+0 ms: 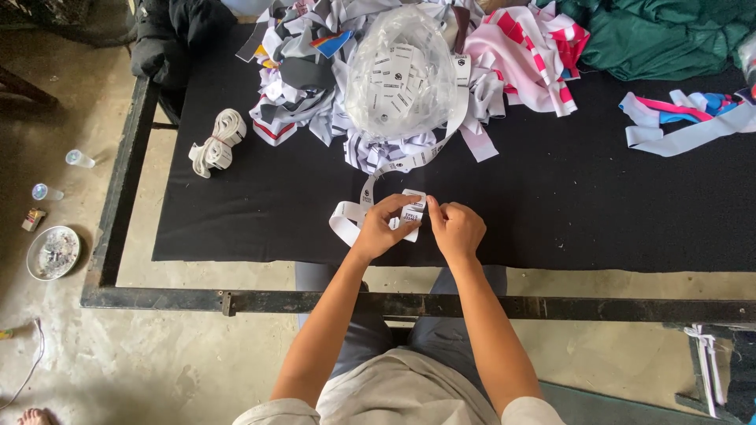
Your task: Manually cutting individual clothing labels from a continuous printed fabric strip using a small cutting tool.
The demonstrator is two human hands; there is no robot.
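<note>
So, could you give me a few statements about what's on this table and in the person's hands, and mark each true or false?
1. Both hands, the left hand and the right hand, hold a white label strip. True.
2. The clear plastic bag is filled with green cloth. False: it holds white printed labels.
3. The table is covered by a black cloth. True.
4. A bundle of white tape lies at the right end of the table. False: it lies at the left.
5. The green fabric lies at the far right corner. True.
</note>
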